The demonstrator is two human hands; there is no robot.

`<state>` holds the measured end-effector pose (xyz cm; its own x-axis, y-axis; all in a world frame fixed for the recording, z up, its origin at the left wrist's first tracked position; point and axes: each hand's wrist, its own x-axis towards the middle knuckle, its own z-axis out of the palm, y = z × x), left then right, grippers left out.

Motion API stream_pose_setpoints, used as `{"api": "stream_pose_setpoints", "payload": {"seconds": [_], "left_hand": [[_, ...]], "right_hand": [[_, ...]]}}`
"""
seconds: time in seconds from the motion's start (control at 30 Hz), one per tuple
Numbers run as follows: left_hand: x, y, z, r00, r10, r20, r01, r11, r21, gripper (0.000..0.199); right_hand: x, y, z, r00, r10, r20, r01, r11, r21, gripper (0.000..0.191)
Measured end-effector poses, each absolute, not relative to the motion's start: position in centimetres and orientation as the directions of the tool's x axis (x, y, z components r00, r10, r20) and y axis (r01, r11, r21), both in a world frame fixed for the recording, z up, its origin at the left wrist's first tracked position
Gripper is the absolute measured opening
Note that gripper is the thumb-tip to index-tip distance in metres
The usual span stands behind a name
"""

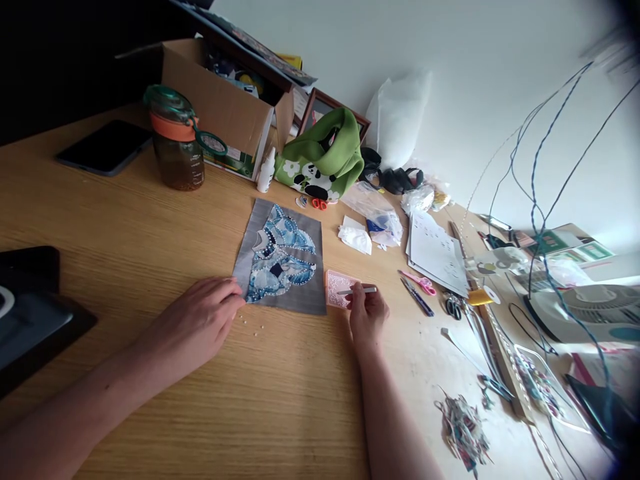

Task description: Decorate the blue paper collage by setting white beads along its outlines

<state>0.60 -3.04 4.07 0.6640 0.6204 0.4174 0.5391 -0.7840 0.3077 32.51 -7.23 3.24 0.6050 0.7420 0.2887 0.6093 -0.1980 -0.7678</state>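
A grey fabric sheet lies on the wooden table, bearing a blue and white butterfly-like design edged with small white beads. My left hand rests at the sheet's lower left corner, its fingers pressed together on the edge. Between the fingers of my right hand is a thin white pen-like tool. The tool's tip is over a pink tray filled with tiny pale beads, just right of the sheet. A few loose white beads lie below the sheet.
Behind the sheet stand a lidded jar, a white bottle, a green panda bag and a cardboard box. Pink scissors, a dark cutter and papers lie to the right. A fan sits farther right.
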Motion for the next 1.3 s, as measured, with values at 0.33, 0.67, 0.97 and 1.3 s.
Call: {"api": "stream_pose_setpoints", "payload": {"seconds": [0.33, 0.67, 0.97, 1.3], "left_hand": [[0.7, -3.1, 4.2, 0.665, 0.619, 0.419, 0.539, -0.785, 0.305, 0.030], [0.8, -3.1, 4.2, 0.664, 0.628, 0.406, 0.545, -0.778, 0.312, 0.031], [0.6, -3.2, 4.1, 0.663, 0.621, 0.418, 0.539, -0.784, 0.309, 0.031], [0.5, -3.2, 4.0, 0.656, 0.640, 0.401, 0.538, -0.768, 0.348, 0.031]], "right_hand": [[32.4, -7.1, 3.0, 0.582, 0.760, 0.288, 0.625, -0.192, -0.756, 0.047], [32.5, -7.2, 3.0, 0.548, 0.778, 0.308, 0.678, -0.197, -0.709, 0.044], [32.4, -7.2, 3.0, 0.529, 0.784, 0.324, 0.701, -0.189, -0.687, 0.043], [31.8, -7.3, 4.1, 0.668, 0.668, 0.327, 0.528, -0.116, -0.841, 0.042]]}}
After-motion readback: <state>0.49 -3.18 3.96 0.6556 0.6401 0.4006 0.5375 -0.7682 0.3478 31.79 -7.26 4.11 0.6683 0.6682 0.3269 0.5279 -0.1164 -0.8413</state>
